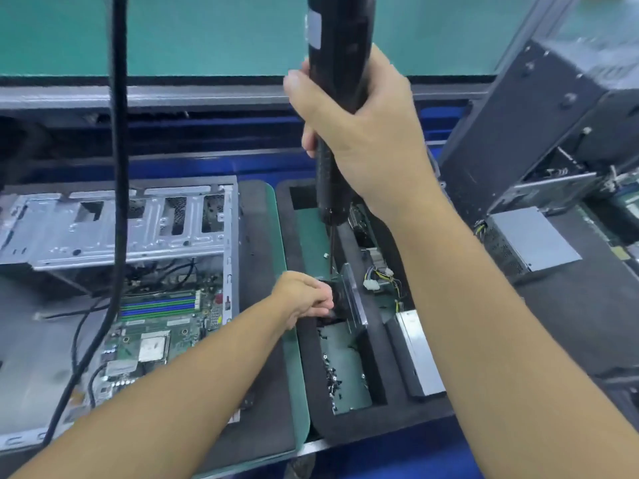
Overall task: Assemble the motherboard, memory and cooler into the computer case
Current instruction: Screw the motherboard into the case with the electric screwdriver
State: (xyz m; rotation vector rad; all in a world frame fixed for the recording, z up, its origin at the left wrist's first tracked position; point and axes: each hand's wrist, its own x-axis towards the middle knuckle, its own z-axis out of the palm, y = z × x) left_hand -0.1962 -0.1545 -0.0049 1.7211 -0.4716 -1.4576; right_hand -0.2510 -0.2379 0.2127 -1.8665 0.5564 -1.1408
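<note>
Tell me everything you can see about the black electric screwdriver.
The screwdriver is a black, plastic-looking cylinder with a pale label near the top, held upright, top out of frame. The right hand wraps its body. Its ribbed lower barrel narrows to a thin bit pointing down toward a dark part the left hand holds.

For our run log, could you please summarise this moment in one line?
right hand: grips black cylindrical electric screwdriver | left hand: holds small black part by black foam screw tray | green motherboard: in open metal case
</note>
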